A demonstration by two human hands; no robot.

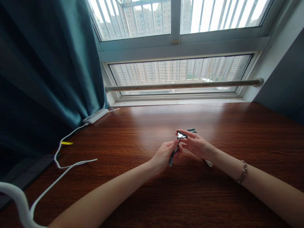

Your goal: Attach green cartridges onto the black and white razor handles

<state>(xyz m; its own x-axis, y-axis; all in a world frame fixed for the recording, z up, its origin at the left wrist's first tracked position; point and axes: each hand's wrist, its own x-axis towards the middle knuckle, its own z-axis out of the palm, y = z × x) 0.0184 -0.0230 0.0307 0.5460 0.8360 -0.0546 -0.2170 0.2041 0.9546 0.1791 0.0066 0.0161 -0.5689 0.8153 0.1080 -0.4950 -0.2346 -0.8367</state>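
A razor [171, 159] with a dark handle and a shiny metallic neck is held at a tilt above the table, its head up. My left hand [165, 154] is closed around the handle, thumb on the upper part near the neck. At the razor's head, my right hand [196, 144] grips with its fingers along the top edge and its thumb below. Behind the right fingers lies a dark green-edged object [192, 130], mostly covered. A pale handle end with a hole [208, 163] shows below the right wrist; whether the two belong together I cannot tell.
The brown wooden table [133, 133] reaches to the window. A white power strip [96, 116] lies at the back left by the blue curtain [71, 63], with a white cable [57, 155] running forward. A yellow strip [67, 143] is nearby. A metal rail [180, 85] crosses the window.
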